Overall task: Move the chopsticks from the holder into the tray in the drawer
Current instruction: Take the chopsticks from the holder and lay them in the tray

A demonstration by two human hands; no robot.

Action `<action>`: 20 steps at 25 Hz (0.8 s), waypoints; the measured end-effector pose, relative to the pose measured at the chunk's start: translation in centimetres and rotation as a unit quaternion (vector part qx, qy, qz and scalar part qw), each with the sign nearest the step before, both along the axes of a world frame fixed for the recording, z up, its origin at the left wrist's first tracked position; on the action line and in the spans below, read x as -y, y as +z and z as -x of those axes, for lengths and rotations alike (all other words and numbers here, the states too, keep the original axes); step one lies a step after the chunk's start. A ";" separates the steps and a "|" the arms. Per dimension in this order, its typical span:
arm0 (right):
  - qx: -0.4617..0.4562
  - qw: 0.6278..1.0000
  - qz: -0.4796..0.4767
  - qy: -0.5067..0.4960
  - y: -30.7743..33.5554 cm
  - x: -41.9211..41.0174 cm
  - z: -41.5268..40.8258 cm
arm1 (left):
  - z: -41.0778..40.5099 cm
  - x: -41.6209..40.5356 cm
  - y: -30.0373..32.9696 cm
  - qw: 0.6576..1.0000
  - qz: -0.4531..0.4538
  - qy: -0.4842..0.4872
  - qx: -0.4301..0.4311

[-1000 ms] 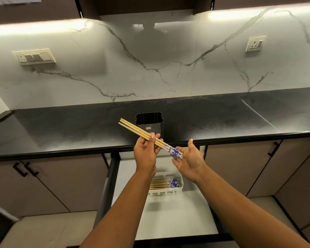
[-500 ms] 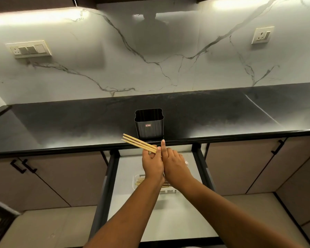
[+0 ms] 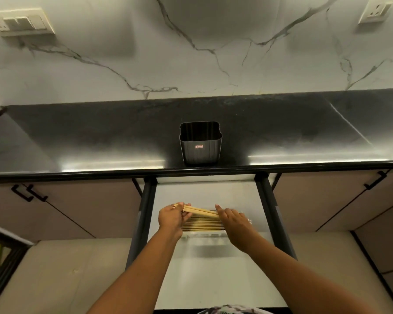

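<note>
A dark metal holder [image 3: 200, 143] stands at the front edge of the black counter, and I see nothing inside it. Below it the drawer [image 3: 213, 279] is pulled out, with a white tray [image 3: 204, 234] in its back part. Several wooden chopsticks [image 3: 202, 224] lie side by side in the tray. My left hand [image 3: 171, 217] and my right hand [image 3: 233, 220] together hold a few chopsticks [image 3: 201, 210] just above the tray, slightly slanted. The patterned ends are hidden under my right hand.
The black counter [image 3: 100, 141] runs across the view under a marble wall with a switch plate [image 3: 21, 22] and a socket [image 3: 376, 10]. Cabinet doors with black handles [image 3: 28, 193] flank the drawer's dark side rails [image 3: 143, 218]. Floor tiles lie below left.
Both hands came down from counter height into the drawer, carrying the chopsticks. My right hand went from open beside them to gripping their right end. The camera tilted downward.
</note>
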State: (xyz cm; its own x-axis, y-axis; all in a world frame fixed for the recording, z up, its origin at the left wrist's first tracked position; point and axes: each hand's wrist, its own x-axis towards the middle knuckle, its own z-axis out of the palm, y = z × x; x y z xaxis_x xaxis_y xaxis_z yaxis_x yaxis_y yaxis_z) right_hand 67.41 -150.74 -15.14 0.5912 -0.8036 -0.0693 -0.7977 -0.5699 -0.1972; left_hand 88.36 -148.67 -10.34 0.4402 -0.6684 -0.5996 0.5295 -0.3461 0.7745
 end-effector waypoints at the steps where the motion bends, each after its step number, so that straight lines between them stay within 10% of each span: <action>1: 0.009 1.000 -0.026 -0.009 -0.8 0.1 0.1 | -0.8 0.0 -0.9 1.000 -0.011 -0.011 0.007; 6: 0.058 0.991 -0.085 -0.083 -2.7 2.6 0.6 | -3.9 1.0 -4.2 0.995 -0.037 -0.054 0.075; 15: -0.163 0.980 -0.112 0.007 -7.4 6.0 -2.9 | -6.5 1.5 -9.6 0.943 -0.167 -0.149 0.247; 20: 0.026 0.977 -0.156 -0.141 -8.4 3.6 -1.1 | -6.3 1.9 -11.0 0.907 -0.216 -0.282 0.228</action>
